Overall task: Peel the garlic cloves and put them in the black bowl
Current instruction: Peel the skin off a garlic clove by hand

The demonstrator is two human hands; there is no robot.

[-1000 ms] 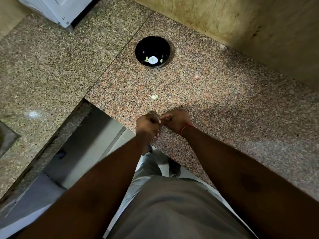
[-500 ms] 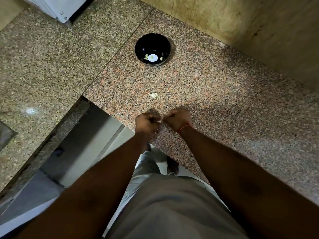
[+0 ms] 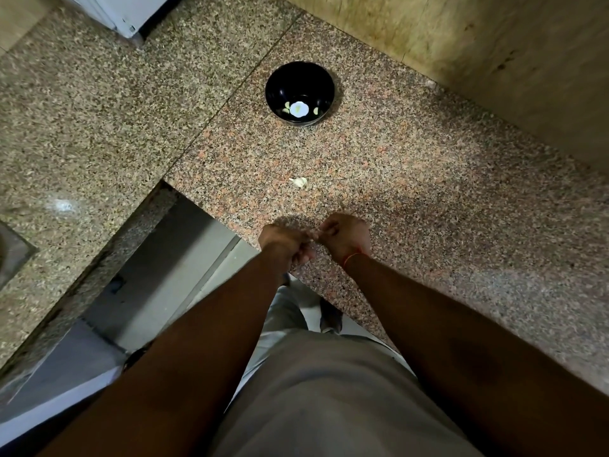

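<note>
Fingers of both my hands are curled in tight and meet over the near edge of the desk (image 3: 428, 199), pinching something small and pale between them. It looks like a garlic clove (image 3: 312, 235), though it is mostly hidden and blurred, so I can't make out its skin. My left hand (image 3: 283, 240) has its knuckles up and its fingers (image 3: 304, 255) folded under; my right hand (image 3: 344, 234) faces it, its fingertips touching the same little piece. A thin red thread (image 3: 352, 257) circles my right wrist.

Taking the black bowl (image 3: 300, 81) as my marker: it stands on the desk well beyond my hands, close to the wall (image 3: 478, 54). Inside it, on the bottom, lie a few pale peeled cloves (image 3: 287, 106) around a white flower-like mark (image 3: 299, 109). Between the bowl and my hands, nearer to my hands, one more clove (image 3: 300, 182) lies alone on the speckled stone, apart from everything else. Left of the bowl a seam runs across the stone, and far to its left and beyond, a white appliance (image 3: 115, 11) sits at the edge of view. On the near side of the bowl, past my hands, the desk ends and my grey trousers (image 3: 329, 390) show below.
</note>
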